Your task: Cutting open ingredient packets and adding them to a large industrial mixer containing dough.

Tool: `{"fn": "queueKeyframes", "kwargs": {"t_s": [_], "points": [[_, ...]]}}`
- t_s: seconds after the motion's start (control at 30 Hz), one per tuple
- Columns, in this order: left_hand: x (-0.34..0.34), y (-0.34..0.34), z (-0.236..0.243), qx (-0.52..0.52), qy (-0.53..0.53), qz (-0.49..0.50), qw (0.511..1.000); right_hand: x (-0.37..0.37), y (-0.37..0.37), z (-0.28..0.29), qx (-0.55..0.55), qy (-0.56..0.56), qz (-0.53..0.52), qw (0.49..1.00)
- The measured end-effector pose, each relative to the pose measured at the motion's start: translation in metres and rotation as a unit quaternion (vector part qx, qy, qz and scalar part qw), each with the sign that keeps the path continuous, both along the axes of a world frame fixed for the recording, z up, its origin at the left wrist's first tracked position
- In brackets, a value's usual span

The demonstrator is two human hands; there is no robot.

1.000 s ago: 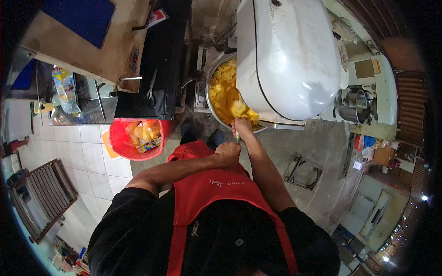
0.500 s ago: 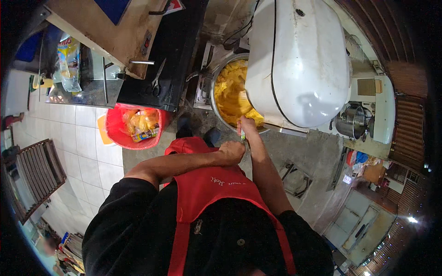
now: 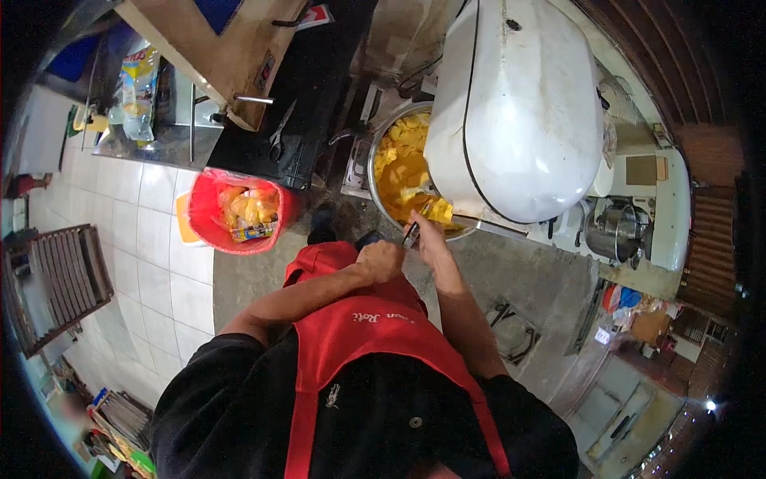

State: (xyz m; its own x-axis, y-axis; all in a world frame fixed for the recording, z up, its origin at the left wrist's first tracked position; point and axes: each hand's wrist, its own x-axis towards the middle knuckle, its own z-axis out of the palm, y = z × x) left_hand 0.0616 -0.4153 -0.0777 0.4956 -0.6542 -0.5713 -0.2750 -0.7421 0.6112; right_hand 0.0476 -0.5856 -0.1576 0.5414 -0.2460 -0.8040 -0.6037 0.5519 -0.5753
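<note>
My left hand (image 3: 381, 262) is closed in a fist in front of the red apron. A short dark tool (image 3: 412, 235) shows between my hands; its kind is hard to make out. My right hand (image 3: 431, 242) is closed around it at the near rim of a large metal mixing bowl (image 3: 372, 169). Thick yellow mixture (image 3: 405, 168) lines the bowl, and a lump of it sits just beyond my right fingers. A big white mixer head (image 3: 527, 112) covers the bowl's right side. Part of a pale beater shows under it. What my left fist holds is hidden.
Left of the bowl, scissors (image 3: 281, 134) lie on a black surface. Below that stands a red-lined bin (image 3: 209, 231) with plastic wrappers. A steel pot (image 3: 616, 231) is on the right. Slatted racks (image 3: 60, 283) stand at the far left; a blurred person is at lower left.
My left hand has moved left and slightly away from my right hand. The right hand has lowered a little toward me, and the tool between them has tilted.
</note>
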Motion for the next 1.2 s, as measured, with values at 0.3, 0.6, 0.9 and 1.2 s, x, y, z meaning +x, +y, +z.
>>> {"fn": "queueKeyframes", "kwargs": {"t_s": [0.3, 0.6, 0.9, 1.2], "points": [[-0.035, 0.087, -0.076, -0.180, 0.045, 0.270, 0.945, -0.015, 0.081, 0.043, -0.052, -0.132, 0.267, 0.953], [-0.042, 0.230, -0.075, -0.297, 0.215, 0.634, 0.681, 0.021, 0.160, 0.049, -0.109, -0.184, 0.483, 0.850], [0.025, 0.351, -0.063, -0.111, 0.329, 0.721, 0.600, 0.058, 0.218, 0.061, -0.193, -0.155, 0.560, 0.791], [0.099, 0.413, 0.001, -0.235, -0.234, 0.620, 0.711, 0.168, 0.273, 0.156, -0.619, -0.202, 0.418, 0.633]]}}
